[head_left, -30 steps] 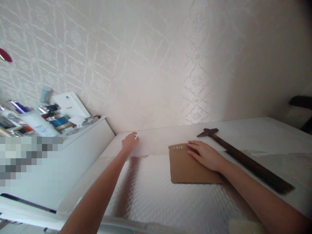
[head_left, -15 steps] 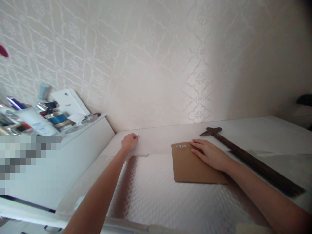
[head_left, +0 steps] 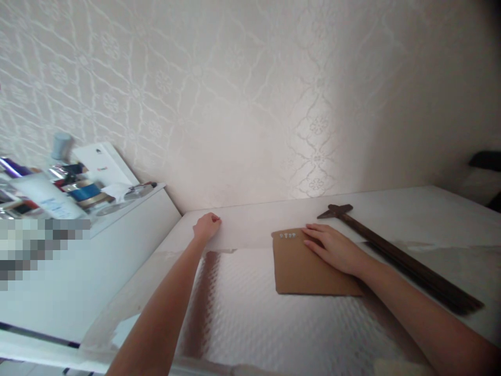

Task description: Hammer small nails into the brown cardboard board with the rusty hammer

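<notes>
Left hand (head_left: 206, 226), left of centre: fingers pinched together, seemingly on a tiny shiny piece (head_left: 219, 218). Right hand (head_left: 337, 251) lies on the cardboard (head_left: 309, 274), right of centre, fingers slightly apart. Row of small pale pieces (head_left: 288, 235) near its top edge; best press lightly, avoid jolting them. Room to move: surface (head_left: 252, 222) between hands. Limits: wall (head_left: 250, 115) behind, cabinet (head_left: 125, 253) left, dark tool (head_left: 403, 256) right.

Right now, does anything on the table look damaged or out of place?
The table covering looks worn: its far edge runs ragged, and a pale, jagged patch, perhaps a tear, shows beside the left forearm. Small pieces on the cardboard sit in a row.
</notes>
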Motion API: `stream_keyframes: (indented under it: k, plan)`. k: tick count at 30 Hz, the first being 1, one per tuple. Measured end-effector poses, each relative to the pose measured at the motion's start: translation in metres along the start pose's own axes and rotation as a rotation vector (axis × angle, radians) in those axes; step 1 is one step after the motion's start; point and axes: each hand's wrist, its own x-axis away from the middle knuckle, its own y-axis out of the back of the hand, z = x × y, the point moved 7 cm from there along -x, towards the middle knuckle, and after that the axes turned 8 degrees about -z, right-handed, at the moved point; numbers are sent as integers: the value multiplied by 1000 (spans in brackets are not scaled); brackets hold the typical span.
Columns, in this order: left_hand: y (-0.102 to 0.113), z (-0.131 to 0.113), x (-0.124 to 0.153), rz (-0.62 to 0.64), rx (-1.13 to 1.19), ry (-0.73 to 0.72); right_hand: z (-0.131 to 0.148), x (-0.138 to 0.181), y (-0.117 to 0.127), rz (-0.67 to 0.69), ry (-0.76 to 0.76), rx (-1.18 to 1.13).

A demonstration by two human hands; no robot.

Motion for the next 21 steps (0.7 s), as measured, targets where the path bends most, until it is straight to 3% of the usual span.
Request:
stream_keyframes:
  k: [14, 21]
  plan:
    - [7, 1, 2, -68, 3, 6, 5, -1, 3, 0, -4, 5]
    - [5, 0, 3, -33, -35, 1, 4, -2, 1, -4, 0, -6]
